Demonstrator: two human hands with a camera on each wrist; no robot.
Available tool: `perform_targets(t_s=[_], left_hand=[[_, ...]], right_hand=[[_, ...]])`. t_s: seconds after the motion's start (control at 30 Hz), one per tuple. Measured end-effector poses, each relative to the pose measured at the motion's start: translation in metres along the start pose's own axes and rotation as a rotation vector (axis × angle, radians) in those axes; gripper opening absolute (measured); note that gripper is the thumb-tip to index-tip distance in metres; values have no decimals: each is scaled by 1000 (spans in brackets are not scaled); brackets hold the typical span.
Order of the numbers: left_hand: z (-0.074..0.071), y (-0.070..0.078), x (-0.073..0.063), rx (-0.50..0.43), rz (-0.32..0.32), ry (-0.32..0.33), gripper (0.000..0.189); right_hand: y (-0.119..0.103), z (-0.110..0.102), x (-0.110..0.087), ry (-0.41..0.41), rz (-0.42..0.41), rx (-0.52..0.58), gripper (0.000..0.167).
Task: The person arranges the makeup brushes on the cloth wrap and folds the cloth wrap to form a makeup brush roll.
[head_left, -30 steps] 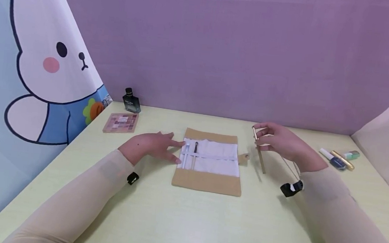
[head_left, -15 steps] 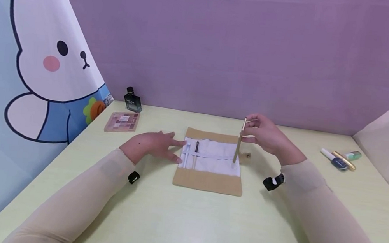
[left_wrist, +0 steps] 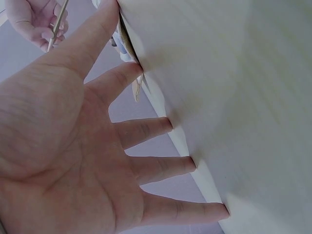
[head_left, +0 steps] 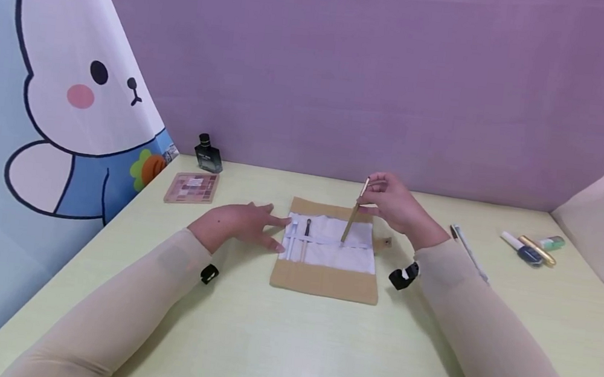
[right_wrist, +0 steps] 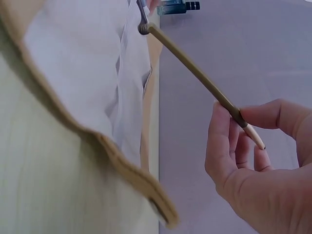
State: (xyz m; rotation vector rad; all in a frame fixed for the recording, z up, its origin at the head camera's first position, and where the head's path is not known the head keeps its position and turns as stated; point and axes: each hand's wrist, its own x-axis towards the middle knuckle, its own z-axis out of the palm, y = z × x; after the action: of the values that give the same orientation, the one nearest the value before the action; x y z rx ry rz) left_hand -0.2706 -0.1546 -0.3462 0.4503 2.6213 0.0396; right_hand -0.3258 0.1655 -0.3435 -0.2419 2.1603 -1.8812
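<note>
A tan brush roll with a white lining lies unrolled on the table. Under its elastic strap, toward the left, sit a pale brush and a dark-headed makeup brush. My left hand has its fingers spread, thumb and index at the roll's left edge; the left wrist view shows its fingertips on the surface. My right hand pinches a slim makeup brush with a brownish-gold handle near its pale gold end. That brush slants over the lining, its lower tip overlapping the strap in the head view.
Slim brushes lie to the right, partly behind my right forearm. Beyond them are a white-and-navy tube, a gold tube and a green item. At back left stand an eyeshadow palette lying flat and a dark perfume bottle.
My right hand has carried the brush leftward from beside the roll to over its lining. The brushes on the table at right have come into view. My left hand has stayed put.
</note>
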Motion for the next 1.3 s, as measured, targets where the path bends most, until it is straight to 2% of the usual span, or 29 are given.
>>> perform_targets(t_s=[0.17, 0.4, 0.67, 0.8, 1.3], left_hand=[[1, -1, 1, -9, 1, 3, 82], [2, -2, 3, -4, 2, 5, 83], [1, -1, 4, -5, 0, 4, 83], [0, -1, 4, -1, 4, 4, 83], [0, -2, 3, -3, -4, 2, 83]], right_hand=[[1, 9, 10, 29, -6, 5, 59], [0, 25, 21, 65, -30, 17, 53], [3, 34, 27, 87, -42, 0, 57], [4, 37, 29, 100, -22, -6, 56], [8, 46, 27, 18, 30, -72, 60]])
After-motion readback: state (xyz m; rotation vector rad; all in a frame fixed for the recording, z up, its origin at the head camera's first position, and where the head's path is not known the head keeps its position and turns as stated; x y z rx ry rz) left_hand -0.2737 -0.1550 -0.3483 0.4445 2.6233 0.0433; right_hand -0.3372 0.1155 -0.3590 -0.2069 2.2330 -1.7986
